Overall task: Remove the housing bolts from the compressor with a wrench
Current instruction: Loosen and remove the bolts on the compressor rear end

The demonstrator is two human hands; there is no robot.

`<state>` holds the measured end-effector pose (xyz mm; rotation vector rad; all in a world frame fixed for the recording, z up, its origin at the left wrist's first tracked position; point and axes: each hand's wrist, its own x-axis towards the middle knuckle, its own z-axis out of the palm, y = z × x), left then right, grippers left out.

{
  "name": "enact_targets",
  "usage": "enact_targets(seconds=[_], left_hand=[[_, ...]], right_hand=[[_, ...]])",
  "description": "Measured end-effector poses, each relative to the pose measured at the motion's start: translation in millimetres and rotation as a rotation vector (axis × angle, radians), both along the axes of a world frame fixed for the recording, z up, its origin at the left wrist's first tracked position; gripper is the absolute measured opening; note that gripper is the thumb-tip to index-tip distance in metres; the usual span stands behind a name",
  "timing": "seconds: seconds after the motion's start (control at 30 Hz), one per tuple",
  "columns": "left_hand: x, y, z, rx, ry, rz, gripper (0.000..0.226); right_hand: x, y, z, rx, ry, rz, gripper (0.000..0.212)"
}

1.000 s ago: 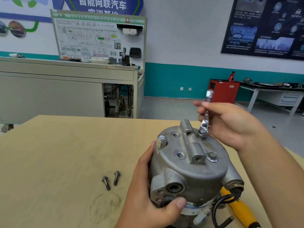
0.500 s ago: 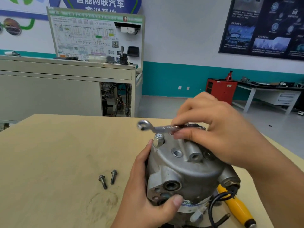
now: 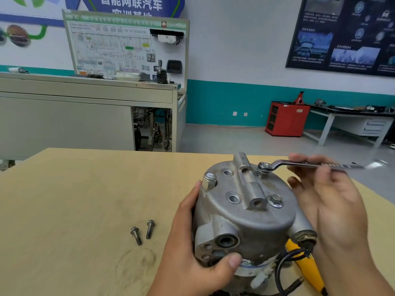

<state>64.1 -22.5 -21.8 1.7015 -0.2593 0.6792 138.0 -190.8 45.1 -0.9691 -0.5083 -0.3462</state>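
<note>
Partway through the job, a grey metal compressor (image 3: 245,221) stands on end on a pale wooden table (image 3: 64,199), toward its near edge and right side, with the round housing face turned up. On that face two bolt holes (image 3: 233,198) are empty. Two loose bolts (image 3: 136,235) lie side by side on the table to the left of the compressor, apart from it, so two appear to be out already. A raised bolt (image 3: 261,175) at the far side of the face is backed partly out with its threads showing, and the ring end of a wrench (image 3: 299,164) is fitted over its head. A seated bolt (image 3: 275,200) at the right of the face sits fully down. A capped fitting (image 3: 209,180) stands at the left; whether it counts as a housing bolt cannot be told. The work seems about half done, with one bolt to finish and one to start. The left hand (image 3: 192,253) grips the compressor's left side, thumb pressed low on its front, steadying it. The right hand (image 3: 333,210), to the right of the compressor, has its fingers mostly extended and seems to pinch the wrench's shaft loosely between fingertips and thumb, though blur hides the exact hold. A yellow-handled tool (image 3: 307,263) and a black cable (image 3: 277,272) lie at the compressor's base on the right.
</note>
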Motion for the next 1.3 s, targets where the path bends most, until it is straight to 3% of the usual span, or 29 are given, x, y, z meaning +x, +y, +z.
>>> enact_targets(seconds=[0.1, 0.23, 0.4, 0.63, 0.77, 0.9, 1.07, 1.13, 1.3], left_hand=[[0.5, 0.0, -0.3, 0.004, 0.0, 0.004, 0.102], [1.1, -0.4, -0.8, -0.025, -0.002, -0.028, 0.103], [2.2, -0.3, -1.8, -0.023, -0.014, -0.033, 0.104], [2.2, -3.7, 1.6, -0.059, -0.053, -0.061, 0.101], [1.8, -3.9, 0.3, -0.051, -0.054, -0.066, 0.1], [1.3, -0.9, 0.3, -0.012, -0.024, -0.026, 0.103], [1.4, -0.8, 0.5, -0.006, 0.0, -0.025, 0.106], [1.7, 0.4, -1.3, 0.004, 0.009, -0.021, 0.103], [1.7, 1.6, -4.3, 0.012, 0.021, -0.018, 0.097]], right_hand=[[20.1, 7.8, 23.5, 0.058, 0.339, 0.177, 0.015], [42.8, 22.0, 60.9, -0.37, 0.464, 0.303, 0.02], [43.5, 39.1, 85.9, -1.001, 0.134, 0.238, 0.015], [6.7, 37.5, 82.0, -1.325, -0.522, -0.053, 0.017], [-4.6, 13.9, 60.5, -1.194, -0.797, -0.194, 0.022], [-4.8, -4.4, 40.7, -0.976, -0.832, -0.203, 0.038], [1.0, -16.8, 23.3, -0.914, -0.937, -0.403, 0.016], [4.0, -21.6, 16.7, -0.917, -0.956, -0.5, 0.024], [4.1, -25.5, 2.4, -0.751, -0.883, -0.444, 0.021]])
